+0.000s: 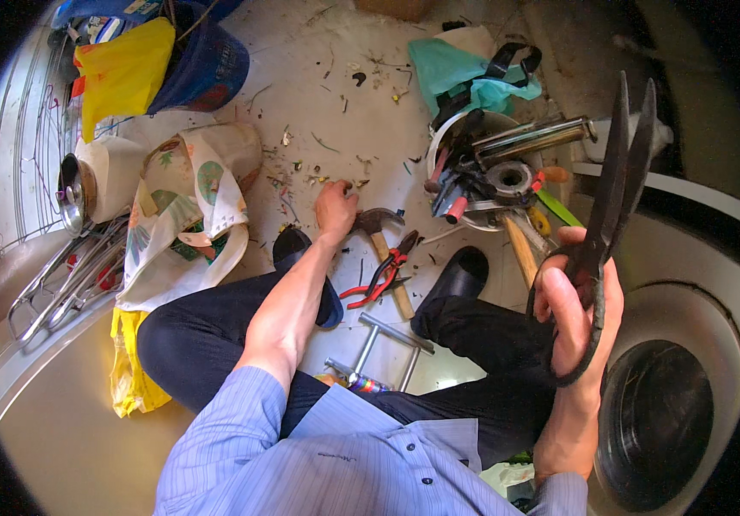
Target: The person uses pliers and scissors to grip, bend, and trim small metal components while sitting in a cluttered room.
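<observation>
In my raised right hand is a pair of large dark scissors, fingers wrapped through the handle loops and the blades pointing up, slightly apart. My left hand reaches down to the floor, its fingers curled together beside small scattered debris; whatever they pinch is too small to make out. Just right of that hand lies a claw hammer with a wooden handle. Red-handled pliers rest against the hammer. Closer to me, between my legs, sits a grey metal frame-like tool.
A white bucket crammed with tools stands at the right, a teal bag behind it. To the left are a patterned cloth bag, metal racks and a blue bucket with a yellow bag. A round-doored appliance borders my right.
</observation>
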The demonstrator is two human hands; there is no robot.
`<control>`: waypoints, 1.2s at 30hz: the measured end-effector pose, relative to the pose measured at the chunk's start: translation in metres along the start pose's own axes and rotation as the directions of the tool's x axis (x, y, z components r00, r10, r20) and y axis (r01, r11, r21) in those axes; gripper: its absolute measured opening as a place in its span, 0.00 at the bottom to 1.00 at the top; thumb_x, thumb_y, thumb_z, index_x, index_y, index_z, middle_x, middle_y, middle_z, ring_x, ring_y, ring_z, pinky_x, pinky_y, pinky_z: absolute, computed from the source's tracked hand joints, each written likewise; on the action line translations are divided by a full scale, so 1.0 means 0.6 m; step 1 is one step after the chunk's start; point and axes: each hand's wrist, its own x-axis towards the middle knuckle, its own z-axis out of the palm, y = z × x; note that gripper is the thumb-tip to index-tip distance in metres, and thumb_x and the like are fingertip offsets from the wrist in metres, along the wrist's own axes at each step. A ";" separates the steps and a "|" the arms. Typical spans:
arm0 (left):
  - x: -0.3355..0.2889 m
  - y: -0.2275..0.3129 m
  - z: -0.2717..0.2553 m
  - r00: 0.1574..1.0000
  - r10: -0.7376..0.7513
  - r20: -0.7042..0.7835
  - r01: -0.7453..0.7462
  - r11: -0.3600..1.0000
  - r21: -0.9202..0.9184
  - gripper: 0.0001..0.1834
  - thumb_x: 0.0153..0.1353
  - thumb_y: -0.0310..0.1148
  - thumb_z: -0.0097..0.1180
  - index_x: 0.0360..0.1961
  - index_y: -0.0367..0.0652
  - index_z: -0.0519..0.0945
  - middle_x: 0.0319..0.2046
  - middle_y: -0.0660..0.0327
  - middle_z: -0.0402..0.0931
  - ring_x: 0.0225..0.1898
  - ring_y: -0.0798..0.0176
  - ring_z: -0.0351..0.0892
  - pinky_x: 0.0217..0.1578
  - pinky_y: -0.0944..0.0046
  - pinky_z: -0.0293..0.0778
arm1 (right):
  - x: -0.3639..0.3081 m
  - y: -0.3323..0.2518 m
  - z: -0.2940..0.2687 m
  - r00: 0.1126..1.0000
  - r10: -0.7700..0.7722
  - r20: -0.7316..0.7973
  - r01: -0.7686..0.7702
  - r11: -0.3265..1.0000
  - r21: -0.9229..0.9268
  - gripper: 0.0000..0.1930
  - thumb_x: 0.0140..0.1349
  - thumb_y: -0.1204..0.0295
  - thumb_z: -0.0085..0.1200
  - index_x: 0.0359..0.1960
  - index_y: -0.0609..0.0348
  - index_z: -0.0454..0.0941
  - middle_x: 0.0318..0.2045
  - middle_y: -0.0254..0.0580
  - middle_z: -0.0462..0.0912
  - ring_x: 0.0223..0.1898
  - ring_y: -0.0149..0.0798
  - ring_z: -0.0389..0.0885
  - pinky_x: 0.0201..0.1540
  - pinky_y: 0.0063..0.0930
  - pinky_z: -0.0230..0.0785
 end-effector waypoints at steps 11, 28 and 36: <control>0.020 0.022 -0.002 0.995 -0.015 0.094 0.024 0.995 -0.092 0.17 0.56 0.30 0.60 0.47 0.41 0.83 0.44 0.49 0.82 0.44 0.49 0.82 0.45 0.52 0.77 | 0.003 -0.005 0.014 1.000 0.015 0.014 -0.016 0.997 0.069 0.19 0.62 0.73 0.59 0.54 0.66 0.72 0.26 0.30 0.75 0.23 0.23 0.72 0.26 0.17 0.65; -0.192 0.382 -0.278 0.822 0.498 0.274 0.111 0.332 -0.937 0.09 0.63 0.22 0.58 0.44 0.38 0.81 0.41 0.57 0.85 0.40 0.66 0.84 0.40 0.66 0.79 | -0.010 -0.001 0.029 0.958 -0.243 0.151 0.208 0.954 0.214 0.18 0.59 0.76 0.62 0.50 0.63 0.74 0.29 0.33 0.81 0.28 0.25 0.76 0.33 0.21 0.71; -0.278 0.399 -0.314 0.798 0.589 -0.129 -0.515 0.555 -0.654 0.10 0.58 0.13 0.60 0.39 0.36 0.84 0.46 0.58 0.83 0.43 0.71 0.80 0.46 0.71 0.76 | -0.059 0.022 0.029 0.929 -0.188 0.320 0.060 0.927 0.370 0.19 0.59 0.72 0.62 0.51 0.62 0.73 0.27 0.33 0.80 0.25 0.25 0.78 0.26 0.21 0.70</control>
